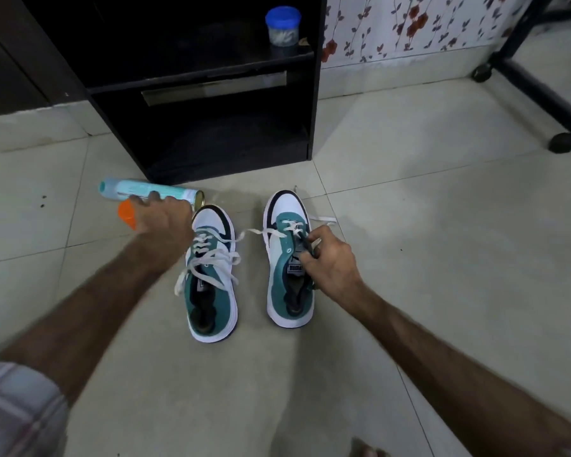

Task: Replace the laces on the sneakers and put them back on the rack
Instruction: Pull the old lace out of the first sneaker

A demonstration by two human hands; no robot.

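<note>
Two hands: right [330, 258] pinching dark lace [305, 244], left [160, 214] gripping spray can [145, 189]; two sneakers [211, 275].

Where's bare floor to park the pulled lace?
Free: tiles right of the right teal-and-white sneaker, toward the black wheeled stand. Crowded: between the left sneaker and the black rack, where the spray can lies.

Tiled floor [409, 225] carries two teal-white sneakers [211, 278] side by side at frame centre, spray can [145, 192] lying on its side upper left, orange cap [127, 215] beside it, black rack [211, 127] behind.
</note>
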